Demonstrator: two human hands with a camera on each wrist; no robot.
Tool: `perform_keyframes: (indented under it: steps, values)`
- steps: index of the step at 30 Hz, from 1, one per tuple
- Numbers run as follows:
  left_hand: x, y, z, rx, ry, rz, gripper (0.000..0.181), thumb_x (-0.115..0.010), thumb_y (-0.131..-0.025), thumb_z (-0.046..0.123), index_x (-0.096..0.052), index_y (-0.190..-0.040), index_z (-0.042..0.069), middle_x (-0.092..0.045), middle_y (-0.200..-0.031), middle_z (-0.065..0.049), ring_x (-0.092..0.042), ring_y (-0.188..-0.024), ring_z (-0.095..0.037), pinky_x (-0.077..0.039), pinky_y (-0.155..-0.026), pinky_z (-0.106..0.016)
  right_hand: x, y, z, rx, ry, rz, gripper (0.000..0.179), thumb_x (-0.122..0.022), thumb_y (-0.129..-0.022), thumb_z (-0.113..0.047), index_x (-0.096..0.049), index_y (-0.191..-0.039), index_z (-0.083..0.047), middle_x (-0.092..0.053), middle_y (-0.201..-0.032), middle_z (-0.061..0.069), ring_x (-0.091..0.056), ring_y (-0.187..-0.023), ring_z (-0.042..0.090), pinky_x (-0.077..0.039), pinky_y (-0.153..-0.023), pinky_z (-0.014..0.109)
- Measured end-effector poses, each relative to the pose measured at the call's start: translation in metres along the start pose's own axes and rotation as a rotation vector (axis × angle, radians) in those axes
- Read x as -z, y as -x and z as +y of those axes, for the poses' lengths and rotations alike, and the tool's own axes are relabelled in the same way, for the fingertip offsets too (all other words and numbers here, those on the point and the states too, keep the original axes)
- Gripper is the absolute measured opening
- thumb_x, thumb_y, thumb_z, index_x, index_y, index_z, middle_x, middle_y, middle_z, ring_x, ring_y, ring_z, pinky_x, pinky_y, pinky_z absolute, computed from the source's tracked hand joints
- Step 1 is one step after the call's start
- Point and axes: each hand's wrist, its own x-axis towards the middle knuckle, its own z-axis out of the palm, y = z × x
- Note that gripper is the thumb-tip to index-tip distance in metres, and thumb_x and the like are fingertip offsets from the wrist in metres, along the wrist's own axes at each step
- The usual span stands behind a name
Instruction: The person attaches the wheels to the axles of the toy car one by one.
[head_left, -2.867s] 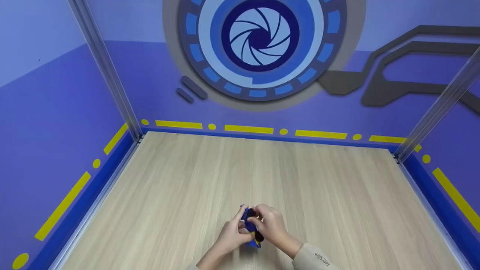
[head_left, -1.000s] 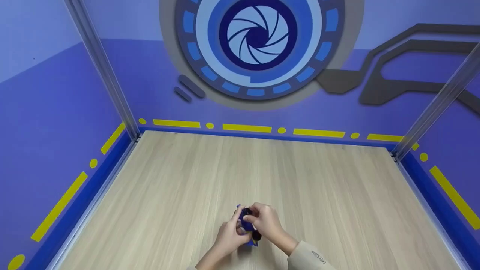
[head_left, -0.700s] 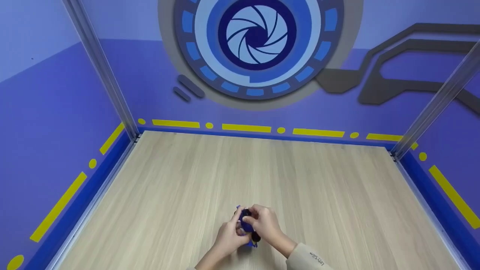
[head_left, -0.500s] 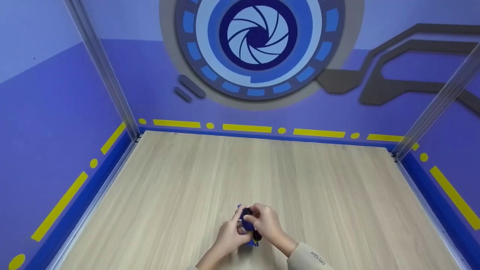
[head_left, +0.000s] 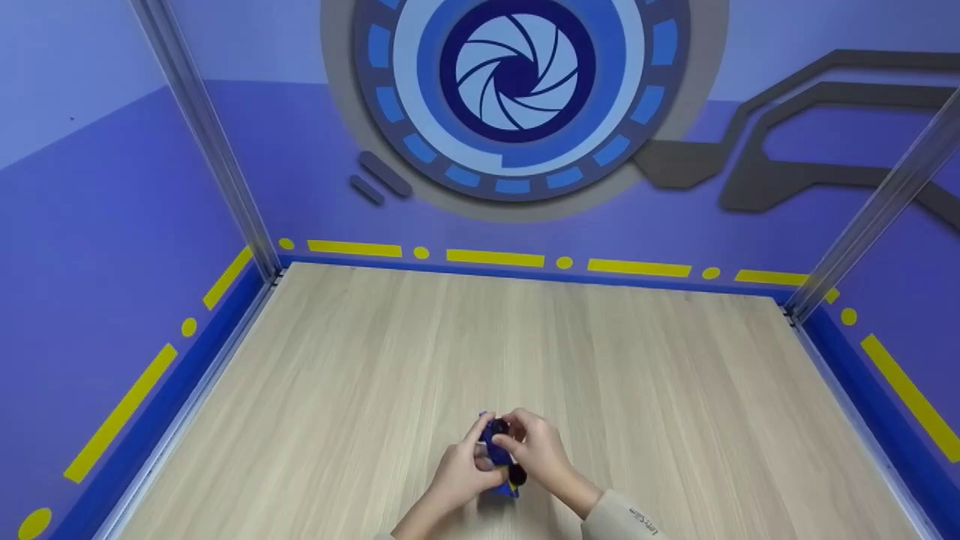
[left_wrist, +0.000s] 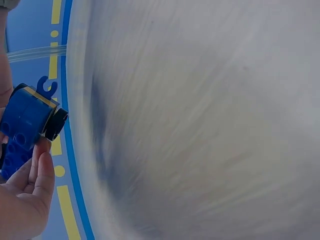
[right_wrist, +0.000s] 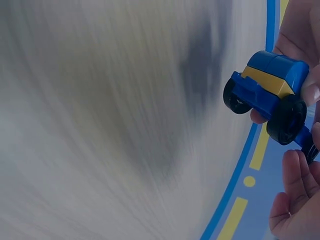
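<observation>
A blue and yellow toy car (head_left: 496, 451) of chunky building blocks is held between both hands, low in the middle of the head view. My left hand (head_left: 459, 474) grips its body, thumb on the near side. With thumb and fingers my right hand (head_left: 546, 451) pinches the far end, beside a dark round part. A black wheel (head_left: 517, 474) shows at the near end. In the left wrist view the blue body (left_wrist: 27, 117) has a hook-shaped piece (left_wrist: 47, 87). The right wrist view shows the yellow block (right_wrist: 267, 81) and a black wheel (right_wrist: 287, 120). The fingers partly hide the far end.
Under the hands lies a light wood-grain table (head_left: 525, 352). Blue-purple printed walls (head_left: 285, 165) with yellow dashes enclose its back and sides. Metal posts (head_left: 214, 150) stand at the two back corners.
The right thumb has shifted slightly right and toward me, uncovering more of the dark round part at the toy car's far end. The left hand keeps its grip; the head view has shifted slightly.
</observation>
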Motion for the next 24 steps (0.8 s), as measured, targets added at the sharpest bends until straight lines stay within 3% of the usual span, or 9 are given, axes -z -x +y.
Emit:
perform_keyframes:
  steps: [8, 17, 24]
  values:
    - [-0.001, 0.001, 0.0, 0.011, 0.047, -0.02, 0.082, -0.068, -0.072, 0.031, -0.024, -0.14, 0.014, -0.059, -0.112, -0.018, -0.062, -0.08, -0.009, -0.05, -0.071, -0.024, 0.001, 0.005, 0.007, -0.01, -0.061, -0.031, 0.024, -0.065, -0.078, -0.022, -0.06, -0.095, -0.005, -0.059, -0.072, -0.002, -0.052, -0.064, 0.002, -0.045, -0.057, 0.018]
    - [-0.002, 0.0, -0.001, -0.01, 0.077, -0.04, 0.082, -0.067, -0.075, 0.028, -0.021, -0.141, 0.014, -0.058, -0.114, -0.019, -0.062, -0.078, -0.011, -0.05, -0.067, -0.021, 0.0, 0.007, 0.01, -0.014, -0.065, -0.04, 0.026, -0.064, -0.079, -0.017, -0.06, -0.102, -0.004, -0.059, -0.073, -0.002, -0.05, -0.064, 0.001, -0.043, -0.055, 0.017]
    - [0.005, 0.008, 0.015, -0.029, 0.181, -0.061, 0.068, -0.058, -0.082, 0.017, -0.023, -0.14, 0.008, -0.052, -0.118, -0.027, -0.06, -0.093, -0.028, -0.05, -0.071, -0.025, 0.002, 0.008, 0.012, -0.039, -0.113, -0.053, 0.027, -0.062, -0.08, -0.016, -0.059, -0.105, -0.006, -0.06, -0.075, -0.001, -0.049, -0.064, 0.0, -0.043, -0.057, 0.018]
